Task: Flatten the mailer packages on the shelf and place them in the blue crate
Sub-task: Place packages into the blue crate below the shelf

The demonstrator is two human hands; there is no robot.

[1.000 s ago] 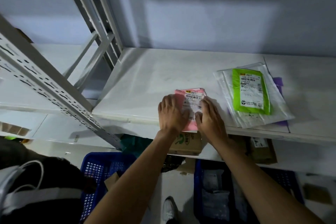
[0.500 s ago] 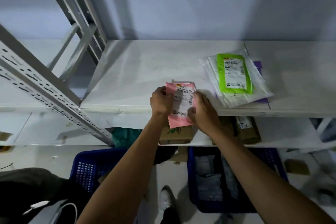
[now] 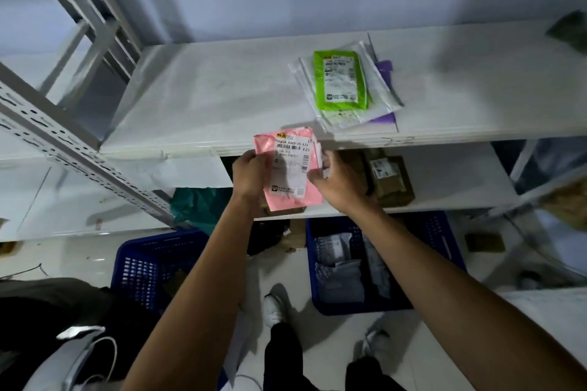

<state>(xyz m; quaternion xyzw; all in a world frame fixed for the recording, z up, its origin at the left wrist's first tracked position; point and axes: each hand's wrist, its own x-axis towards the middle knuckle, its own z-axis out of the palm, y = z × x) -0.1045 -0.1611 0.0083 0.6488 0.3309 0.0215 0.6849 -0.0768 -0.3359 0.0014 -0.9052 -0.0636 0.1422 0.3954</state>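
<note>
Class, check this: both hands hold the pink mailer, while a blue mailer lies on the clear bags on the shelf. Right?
No. The head view shows a green mailer, not blue, on the clear bags; the left hand and right hand do hold the pink mailer.

The pink mailer [image 3: 293,198] bears a label [image 3: 291,165] reading "B403-00 E23"

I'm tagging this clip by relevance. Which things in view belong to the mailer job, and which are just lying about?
In the job: pink mailer, gripped by the left hand and right hand; green mailer atop the stack on the shelf; blue crate holding packages.
Lying about: brown box on the lower shelf; teal bag; second blue crate, left.
</note>
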